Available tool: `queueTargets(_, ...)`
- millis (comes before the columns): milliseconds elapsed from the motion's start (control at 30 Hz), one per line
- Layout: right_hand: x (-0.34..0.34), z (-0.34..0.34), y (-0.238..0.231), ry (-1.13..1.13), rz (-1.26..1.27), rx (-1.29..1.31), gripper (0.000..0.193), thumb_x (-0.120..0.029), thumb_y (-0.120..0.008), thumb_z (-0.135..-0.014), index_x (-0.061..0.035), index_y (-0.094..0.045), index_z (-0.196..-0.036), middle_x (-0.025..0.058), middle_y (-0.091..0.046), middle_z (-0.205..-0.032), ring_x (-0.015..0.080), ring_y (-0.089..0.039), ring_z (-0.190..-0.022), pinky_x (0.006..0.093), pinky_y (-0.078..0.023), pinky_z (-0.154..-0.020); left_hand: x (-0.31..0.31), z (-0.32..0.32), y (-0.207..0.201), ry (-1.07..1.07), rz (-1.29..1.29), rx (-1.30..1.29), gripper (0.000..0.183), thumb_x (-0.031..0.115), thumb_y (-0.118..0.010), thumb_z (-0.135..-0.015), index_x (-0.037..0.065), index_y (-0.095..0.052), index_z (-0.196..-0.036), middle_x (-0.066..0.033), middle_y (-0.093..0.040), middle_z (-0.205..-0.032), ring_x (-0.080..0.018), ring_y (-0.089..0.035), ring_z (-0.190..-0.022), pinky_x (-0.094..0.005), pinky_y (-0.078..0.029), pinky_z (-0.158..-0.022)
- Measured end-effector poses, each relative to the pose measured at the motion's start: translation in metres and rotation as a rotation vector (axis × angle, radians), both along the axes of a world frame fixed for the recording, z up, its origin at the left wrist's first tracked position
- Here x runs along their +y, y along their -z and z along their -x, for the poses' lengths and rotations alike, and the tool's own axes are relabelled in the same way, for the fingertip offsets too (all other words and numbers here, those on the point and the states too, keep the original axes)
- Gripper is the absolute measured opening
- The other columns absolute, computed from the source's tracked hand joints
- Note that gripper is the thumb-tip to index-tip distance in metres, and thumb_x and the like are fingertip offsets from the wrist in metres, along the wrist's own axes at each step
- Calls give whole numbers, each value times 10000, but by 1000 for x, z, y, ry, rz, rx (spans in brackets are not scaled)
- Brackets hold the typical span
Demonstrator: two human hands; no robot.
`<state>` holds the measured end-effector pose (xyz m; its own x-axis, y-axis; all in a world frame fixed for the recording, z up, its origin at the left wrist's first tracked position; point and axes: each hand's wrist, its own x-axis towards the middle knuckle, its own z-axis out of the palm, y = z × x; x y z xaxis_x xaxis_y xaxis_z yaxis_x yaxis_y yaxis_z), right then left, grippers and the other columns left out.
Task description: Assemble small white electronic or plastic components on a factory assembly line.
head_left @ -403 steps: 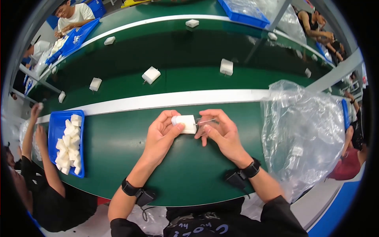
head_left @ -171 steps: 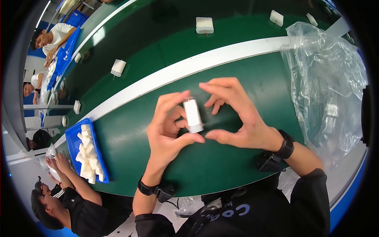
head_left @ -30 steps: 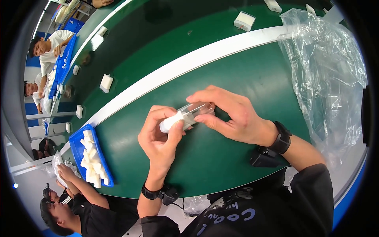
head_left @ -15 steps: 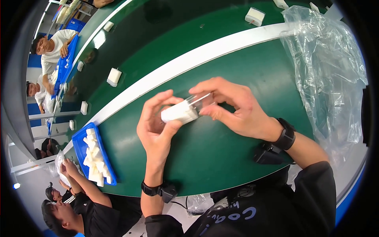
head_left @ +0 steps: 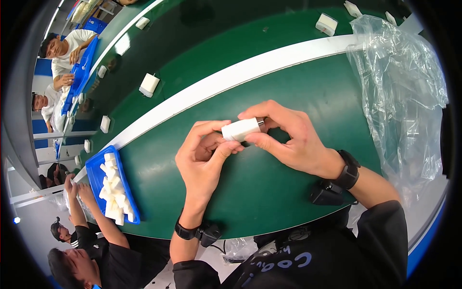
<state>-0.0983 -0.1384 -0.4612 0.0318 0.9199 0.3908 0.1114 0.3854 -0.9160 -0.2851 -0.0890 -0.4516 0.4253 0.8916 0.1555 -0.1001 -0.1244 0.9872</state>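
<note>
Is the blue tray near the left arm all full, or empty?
Neither: the blue tray is partly full. White pieces are heaped along its right side, and bare blue shows on its left.

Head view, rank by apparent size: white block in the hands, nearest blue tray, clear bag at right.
1. Clear bag
2. Blue tray
3. White block, partly covered by fingers, yet plainly smallest

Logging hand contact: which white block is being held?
The white block between the left hand and right hand, touched by both; those in the blue tray and beyond the white rail are untouched by these hands.
</note>
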Motion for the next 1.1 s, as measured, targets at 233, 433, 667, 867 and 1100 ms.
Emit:
queueTargets(233,0,-1,1,-23,30,-3,195,-79,-670,-911,-25,-618,-1092,85,-670,-972,196,-659,-784,297,-541,-721,4,7,5,18,-183,23,267,-129,-692,-838,-74,-661,-1097,-140,-600,-1118,-222,-706,-897,-310,-610,-817)
queueTargets(433,-4,-2,3,12,-5,-124,183,-87,-666,-922,-49,-631,-1098,86,-642,-924,212,-639,-761,321,-515,-678,6,9,4,52,-157,56,224,-107,-661,-867,-69,-687,-1087,-146,-624,-1099,-221,-724,-814,-279,-613,-704)
queueTargets(667,-3,-7,4,13,22,-238,182,-90,-663,-922,-45,-631,-1094,98,-621,-906,230,-613,-759,335,-489,-658,9,6,3,46,-185,152,201,-108,-660,-862,-57,-702,-1052,-147,-659,-1045,-211,-729,-775,-258,-608,-654)
queueTargets(867,-5,0,-2,-25,-59,-288,168,-66,-649,-919,-19,-633,-1080,108,-617,-900,264,-606,-808,337,-493,-691,16,16,5,111,-270,163,191,-98,-693,-844,-81,-689,-1034,-145,-661,-1034,-206,-733,-789,-263,-616,-673)
queueTargets(1100,-3,5,-1,43,-60,-275,257,-42,-735,-840,-31,-661,-1087,96,-670,-1026,249,-644,-884,327,-528,-748,19,16,2,179,-289,159,253,-42,-707,-858,-24,-678,-1109,-137,-647,-1119,-172,-712,-799,-262,-574,-674)
